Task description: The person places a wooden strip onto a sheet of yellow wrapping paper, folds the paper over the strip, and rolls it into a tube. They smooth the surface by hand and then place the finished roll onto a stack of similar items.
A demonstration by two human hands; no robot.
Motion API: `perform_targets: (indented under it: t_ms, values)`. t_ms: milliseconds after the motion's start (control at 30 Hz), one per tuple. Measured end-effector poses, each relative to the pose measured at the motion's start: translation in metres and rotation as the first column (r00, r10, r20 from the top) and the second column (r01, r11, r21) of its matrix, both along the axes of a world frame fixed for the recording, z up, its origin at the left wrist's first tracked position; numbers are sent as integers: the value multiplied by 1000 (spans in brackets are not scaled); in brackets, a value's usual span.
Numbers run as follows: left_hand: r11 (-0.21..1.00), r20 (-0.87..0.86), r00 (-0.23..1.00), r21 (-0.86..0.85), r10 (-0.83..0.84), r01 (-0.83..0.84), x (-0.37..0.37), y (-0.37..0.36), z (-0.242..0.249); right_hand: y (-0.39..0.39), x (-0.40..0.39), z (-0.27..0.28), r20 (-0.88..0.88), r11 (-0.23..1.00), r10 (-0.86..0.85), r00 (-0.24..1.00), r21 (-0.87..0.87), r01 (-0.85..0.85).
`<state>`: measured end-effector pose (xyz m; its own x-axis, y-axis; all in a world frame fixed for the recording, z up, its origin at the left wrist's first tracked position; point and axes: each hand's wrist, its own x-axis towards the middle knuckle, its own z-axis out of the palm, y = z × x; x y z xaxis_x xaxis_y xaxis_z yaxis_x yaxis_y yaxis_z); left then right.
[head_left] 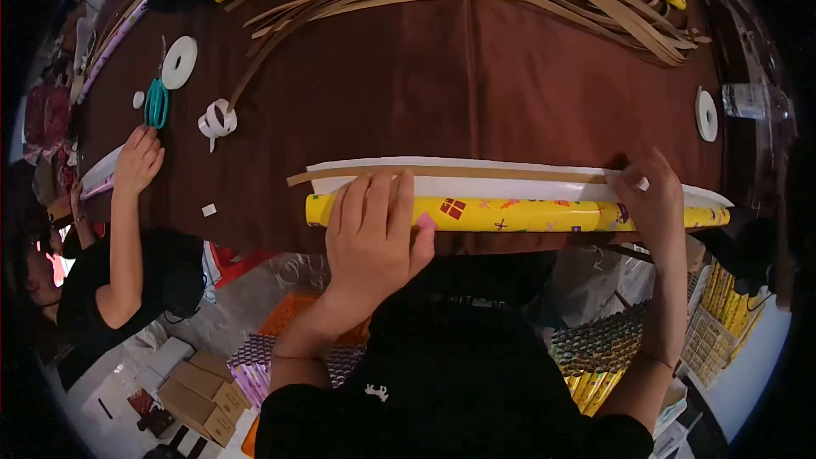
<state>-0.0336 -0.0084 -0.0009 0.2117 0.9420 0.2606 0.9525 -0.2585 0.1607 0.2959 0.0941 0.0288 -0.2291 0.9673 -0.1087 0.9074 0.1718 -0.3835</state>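
Left hand [371, 229] lies flat, fingers spread and unclenched, pinning the yellow wrapping roll [518, 214] at the near edge of the brown table [476, 85] so it can't unroll. Right hand [653, 200] pinches the brown strip [450, 172] against the white sheet edge [510, 188] (holding it aligned). Count: two white tape rings [179, 62], one teal scissors [156, 103]. Co-worker's hand [138, 161] rests flat, far left.

Head-worn view, downward onto near table [510, 76] edge (wide fisheye)
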Motion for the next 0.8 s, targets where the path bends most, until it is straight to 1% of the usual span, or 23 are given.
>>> perform_targets:
  t_ms: [33,67,133,167,200,267,300,333,400,433,567,633,667,733,767,800]
  values:
    - [999,12,999,18,-34,34,8,3,1,1,-5,6,43,996,-62,997,-63,64]
    - [997,44,996,23,-74,73,18,6,2,2,-7,7,-5,993,-106,994,-60,106]
    - [984,91,980,44,-175,171,45,15,4,-1,-2,2,45,1000,0,999,22,-1]
    - [974,128,966,59,-225,219,59,18,4,-2,-2,4,75,998,13,997,55,-17]
    - [972,138,962,38,-237,234,71,20,6,-2,-5,7,101,996,30,994,86,-39]
    - [961,151,949,26,-277,276,93,25,6,-2,-7,11,187,999,-36,982,23,32]
    - [955,179,940,7,-292,295,102,29,6,-2,-7,12,134,999,-51,990,-10,53]
    - [951,201,933,-17,-299,308,110,31,6,-3,-7,12,138,997,-73,988,-5,74]
    - [945,201,926,-3,-321,328,123,36,6,-4,-6,9,145,999,-32,989,44,26]
    - [944,200,925,3,-323,329,127,37,6,-5,-2,3,99,992,2,995,127,-15]
    - [949,183,935,-37,-302,314,137,40,3,-5,4,-5,111,982,10,994,188,-31]
    - [952,128,948,-49,-293,301,137,38,1,-7,5,-1,215,917,-10,977,391,-76]
    - [951,124,947,-55,-295,303,136,37,1,-7,6,-4,210,919,-12,978,388,-72]
    - [953,60,953,-46,-298,301,136,37,-1,-6,12,-8,145,959,6,989,280,-47]
    - [952,62,952,-44,-299,302,135,37,-2,-5,14,-7,147,959,6,989,281,-47]
    - [952,55,952,-40,-300,302,135,37,-3,-4,17,-4,138,969,39,990,237,-71]
